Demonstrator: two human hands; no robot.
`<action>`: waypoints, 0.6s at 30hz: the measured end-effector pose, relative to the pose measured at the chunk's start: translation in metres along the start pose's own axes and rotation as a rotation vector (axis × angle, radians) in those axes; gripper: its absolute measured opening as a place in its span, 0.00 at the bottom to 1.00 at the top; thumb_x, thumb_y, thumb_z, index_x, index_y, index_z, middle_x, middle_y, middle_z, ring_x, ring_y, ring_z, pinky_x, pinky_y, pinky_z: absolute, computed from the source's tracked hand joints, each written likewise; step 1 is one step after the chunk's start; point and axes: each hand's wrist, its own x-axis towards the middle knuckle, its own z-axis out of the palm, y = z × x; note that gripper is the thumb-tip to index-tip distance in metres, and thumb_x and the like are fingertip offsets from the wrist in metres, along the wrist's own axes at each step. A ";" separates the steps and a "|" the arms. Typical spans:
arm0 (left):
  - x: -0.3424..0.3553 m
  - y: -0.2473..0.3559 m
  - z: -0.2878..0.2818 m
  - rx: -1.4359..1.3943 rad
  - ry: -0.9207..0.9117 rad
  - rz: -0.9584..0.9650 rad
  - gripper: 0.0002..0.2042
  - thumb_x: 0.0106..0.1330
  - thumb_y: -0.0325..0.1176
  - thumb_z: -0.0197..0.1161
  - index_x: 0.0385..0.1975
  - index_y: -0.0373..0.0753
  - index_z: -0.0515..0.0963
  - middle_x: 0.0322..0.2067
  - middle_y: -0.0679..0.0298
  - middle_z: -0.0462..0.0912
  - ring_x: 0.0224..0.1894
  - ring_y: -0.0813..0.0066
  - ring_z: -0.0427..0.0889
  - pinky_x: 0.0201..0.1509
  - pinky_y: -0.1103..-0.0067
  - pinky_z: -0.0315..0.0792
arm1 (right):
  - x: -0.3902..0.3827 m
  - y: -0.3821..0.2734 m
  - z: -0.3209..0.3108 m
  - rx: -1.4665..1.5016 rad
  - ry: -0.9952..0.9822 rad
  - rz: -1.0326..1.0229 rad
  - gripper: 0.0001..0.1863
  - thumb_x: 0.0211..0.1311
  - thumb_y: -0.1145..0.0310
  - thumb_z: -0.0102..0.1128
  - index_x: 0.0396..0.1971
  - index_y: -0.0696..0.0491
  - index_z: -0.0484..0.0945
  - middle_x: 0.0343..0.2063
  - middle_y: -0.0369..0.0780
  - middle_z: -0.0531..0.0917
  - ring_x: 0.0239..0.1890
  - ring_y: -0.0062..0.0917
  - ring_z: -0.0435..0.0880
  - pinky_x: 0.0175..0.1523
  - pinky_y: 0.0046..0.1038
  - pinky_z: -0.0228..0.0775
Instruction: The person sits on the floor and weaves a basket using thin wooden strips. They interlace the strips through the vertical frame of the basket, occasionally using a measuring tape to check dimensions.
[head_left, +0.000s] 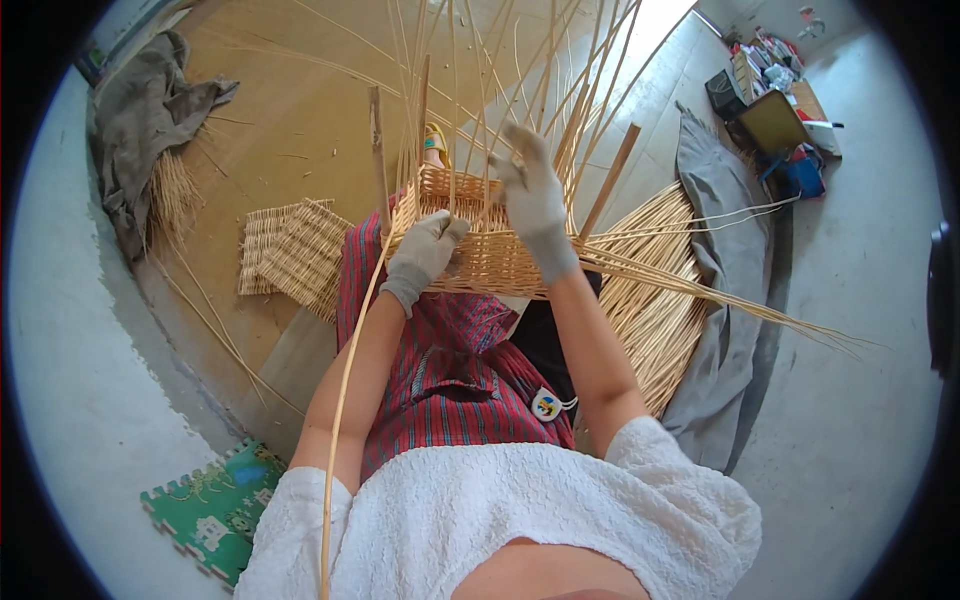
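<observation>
Wicker basket at the person's knees, by the striped red cloth, long uprights sticking up. L hand, gloved, fingers curled over the near rim toward its L end, gripping it. R hand, also gloved, raised above the R side among the strands, fingers bent; can't tell if they pinch one. Printed bits: multicol. motif on white badge w/ cord, pale figure on green foam mat lower L. Cane bundle on floor, R; woven panels on floor, L.
</observation>
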 end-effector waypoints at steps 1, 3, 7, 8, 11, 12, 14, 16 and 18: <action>0.001 0.000 -0.001 -0.054 -0.004 -0.007 0.18 0.73 0.47 0.62 0.36 0.33 0.77 0.29 0.51 0.81 0.29 0.59 0.80 0.40 0.67 0.75 | -0.013 0.010 -0.008 0.009 0.024 0.014 0.22 0.73 0.75 0.54 0.65 0.53 0.70 0.66 0.44 0.74 0.55 0.27 0.84 0.52 0.31 0.81; 0.016 -0.015 0.005 0.147 0.121 0.146 0.19 0.73 0.47 0.61 0.34 0.33 0.77 0.27 0.51 0.80 0.29 0.58 0.79 0.39 0.65 0.73 | -0.026 0.041 -0.024 0.037 0.065 0.049 0.22 0.75 0.74 0.53 0.66 0.52 0.68 0.67 0.45 0.72 0.54 0.25 0.84 0.49 0.31 0.82; 0.003 -0.005 0.018 0.264 0.236 0.089 0.20 0.73 0.47 0.60 0.32 0.33 0.76 0.26 0.49 0.80 0.31 0.51 0.79 0.40 0.64 0.72 | 0.030 0.012 0.016 -0.904 0.142 -0.505 0.26 0.68 0.75 0.58 0.65 0.46 0.71 0.69 0.48 0.69 0.50 0.34 0.87 0.49 0.31 0.82; 0.001 0.004 0.020 0.307 0.241 0.072 0.20 0.73 0.48 0.60 0.32 0.33 0.76 0.26 0.49 0.80 0.31 0.50 0.79 0.40 0.64 0.72 | 0.034 0.010 0.020 -0.871 0.146 -0.522 0.28 0.67 0.74 0.58 0.66 0.45 0.70 0.67 0.48 0.71 0.48 0.36 0.87 0.50 0.30 0.81; 0.004 0.001 0.015 0.237 0.210 0.130 0.19 0.72 0.47 0.63 0.31 0.33 0.78 0.25 0.55 0.81 0.27 0.61 0.79 0.36 0.68 0.73 | 0.031 0.023 0.001 -0.572 0.057 -0.532 0.29 0.67 0.75 0.57 0.68 0.45 0.67 0.60 0.48 0.77 0.42 0.36 0.87 0.49 0.29 0.81; 0.000 -0.005 0.012 0.174 0.183 0.095 0.18 0.71 0.46 0.65 0.31 0.34 0.79 0.25 0.56 0.82 0.26 0.64 0.79 0.35 0.69 0.73 | 0.005 0.038 -0.010 -0.324 0.082 -0.451 0.25 0.70 0.76 0.55 0.65 0.47 0.67 0.58 0.46 0.79 0.40 0.32 0.87 0.48 0.30 0.82; 0.002 -0.003 0.012 0.163 0.180 0.041 0.14 0.68 0.41 0.70 0.31 0.35 0.79 0.25 0.62 0.82 0.24 0.76 0.76 0.30 0.73 0.73 | -0.046 0.078 -0.036 0.051 0.232 -0.331 0.16 0.73 0.77 0.52 0.57 0.51 0.69 0.52 0.44 0.82 0.37 0.26 0.86 0.45 0.31 0.82; 0.003 -0.004 0.018 0.115 0.210 0.148 0.12 0.67 0.39 0.71 0.37 0.36 0.78 0.26 0.61 0.83 0.24 0.74 0.76 0.31 0.73 0.73 | -0.090 0.122 -0.056 0.162 0.388 -0.309 0.05 0.76 0.76 0.52 0.46 0.54 0.73 0.46 0.42 0.85 0.37 0.22 0.85 0.42 0.31 0.82; -0.001 0.001 0.021 0.107 0.331 0.226 0.13 0.68 0.34 0.69 0.46 0.38 0.75 0.29 0.60 0.84 0.27 0.71 0.81 0.34 0.71 0.76 | -0.106 0.105 -0.077 0.175 0.151 -0.118 0.07 0.76 0.75 0.52 0.49 0.54 0.73 0.44 0.42 0.86 0.40 0.25 0.86 0.41 0.26 0.81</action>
